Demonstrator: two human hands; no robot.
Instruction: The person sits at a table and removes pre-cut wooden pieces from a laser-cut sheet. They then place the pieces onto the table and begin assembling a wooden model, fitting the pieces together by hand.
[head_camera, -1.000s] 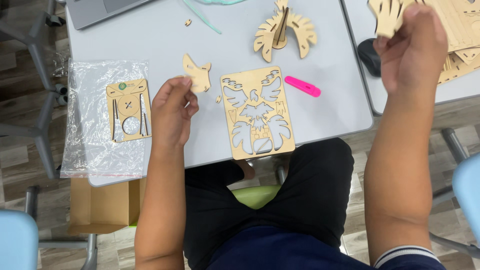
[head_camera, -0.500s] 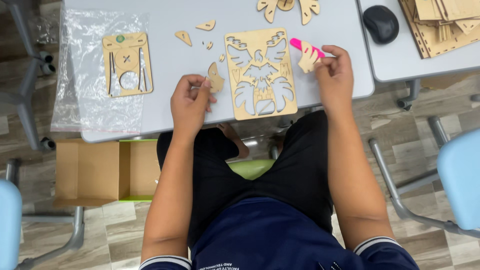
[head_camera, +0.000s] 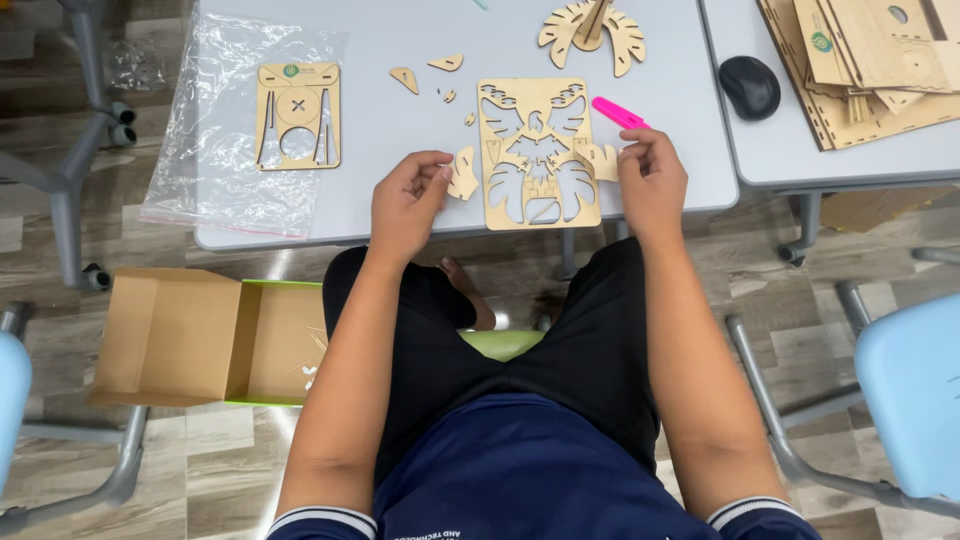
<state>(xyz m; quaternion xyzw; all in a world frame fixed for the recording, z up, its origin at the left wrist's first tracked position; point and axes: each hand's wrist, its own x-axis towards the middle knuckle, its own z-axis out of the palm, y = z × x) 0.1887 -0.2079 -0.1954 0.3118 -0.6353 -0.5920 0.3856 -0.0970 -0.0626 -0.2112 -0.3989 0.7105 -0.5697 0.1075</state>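
A laser-cut plywood sheet (head_camera: 538, 150) with cut-out shapes lies on the grey table (head_camera: 420, 215) near its front edge. My left hand (head_camera: 405, 200) grips a small wooden piece (head_camera: 463, 175) just left of the sheet. At the sheet's right edge my right hand (head_camera: 652, 178) pinches another small wooden piece (head_camera: 603, 160). A pink tool (head_camera: 620, 112) lies just above my right hand. A partly built wooden model (head_camera: 592, 30) stands at the far side of the table.
A second plywood sheet (head_camera: 298, 115) lies on a clear plastic bag (head_camera: 225, 150) at the left. Loose wooden bits (head_camera: 427, 70) sit above my left hand. A black mouse (head_camera: 750, 86) and stacked plywood sheets (head_camera: 860, 60) rest on the right table. An open cardboard box (head_camera: 200, 335) sits on the floor.
My right hand came down from the upper right with a wooden piece to the sheet's right edge. My left hand stays beside the sheet's left edge with its piece.
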